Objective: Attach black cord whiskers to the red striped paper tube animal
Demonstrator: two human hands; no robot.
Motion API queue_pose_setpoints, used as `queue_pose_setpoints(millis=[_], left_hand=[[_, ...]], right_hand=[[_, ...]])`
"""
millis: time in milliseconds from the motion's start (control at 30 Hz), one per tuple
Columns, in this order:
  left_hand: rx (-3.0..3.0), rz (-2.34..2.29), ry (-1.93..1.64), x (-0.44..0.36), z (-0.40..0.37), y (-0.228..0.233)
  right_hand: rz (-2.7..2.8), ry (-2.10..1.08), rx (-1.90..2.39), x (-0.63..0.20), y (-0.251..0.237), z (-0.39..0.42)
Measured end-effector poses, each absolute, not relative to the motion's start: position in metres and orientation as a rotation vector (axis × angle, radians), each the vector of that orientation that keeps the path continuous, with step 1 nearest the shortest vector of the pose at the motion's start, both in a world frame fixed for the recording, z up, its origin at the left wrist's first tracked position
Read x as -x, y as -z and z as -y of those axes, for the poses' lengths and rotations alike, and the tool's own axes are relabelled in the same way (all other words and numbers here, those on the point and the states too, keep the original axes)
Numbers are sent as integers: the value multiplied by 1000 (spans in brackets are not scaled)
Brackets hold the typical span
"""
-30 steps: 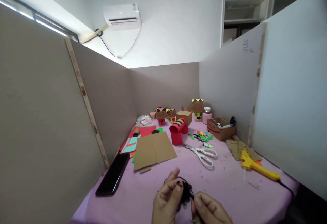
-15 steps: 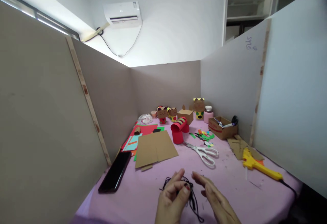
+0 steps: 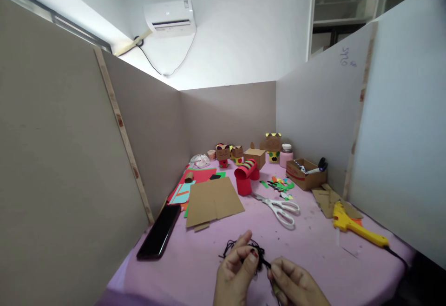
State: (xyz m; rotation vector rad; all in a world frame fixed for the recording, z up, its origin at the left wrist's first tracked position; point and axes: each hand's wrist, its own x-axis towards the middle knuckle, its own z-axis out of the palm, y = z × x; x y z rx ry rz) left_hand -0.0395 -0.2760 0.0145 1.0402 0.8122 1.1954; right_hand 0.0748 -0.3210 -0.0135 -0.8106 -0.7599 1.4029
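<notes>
A tangled bundle of thin black cord (image 3: 258,246) is between my two hands near the front of the table. My left hand (image 3: 237,266) pinches the bundle with thumb and index finger, its other fingers curled and partly hiding the cord. To its right, my right hand (image 3: 294,280) has thumb and fingers closed on a strand end of the same cord, which stretches short between the hands. Ahead of them lie white-handled scissors (image 3: 278,208) and a flat brown cardboard sheet (image 3: 214,203).
A black phone (image 3: 160,231) rests on the left. Yellow glue gun (image 3: 358,227), with its cable, lies right beside cardboard scraps. Farther back are red paper tubes (image 3: 244,185), paper cuttings (image 3: 278,185), a small box (image 3: 304,176) of tools and several cardboard figures (image 3: 273,148). Partitions (image 3: 226,115) enclose the table.
My right hand, open and apart from the bundle before, has closed on a strand of the cord. The left hand keeps its pinch. The view has shifted slightly.
</notes>
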Motion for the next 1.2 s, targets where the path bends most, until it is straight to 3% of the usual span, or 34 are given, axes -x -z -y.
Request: queue_pose_setpoints(millis=[667,800,1000,1200], left_hand=[[-876,-926,-1212,56,272,-21],[-1465,-913,-1432,63,281,-28],[-2700,-590,-1328,51,285,-13],[-2833,-642,-1246,51,277,-6]], right_hand=[[1007,-1063,1241,-94,-2,326],[1124,-920,1310,-96,-10,329],[1389,-839,1362,-94,-20,333],[1513,-672,1447,-93,-21,335]])
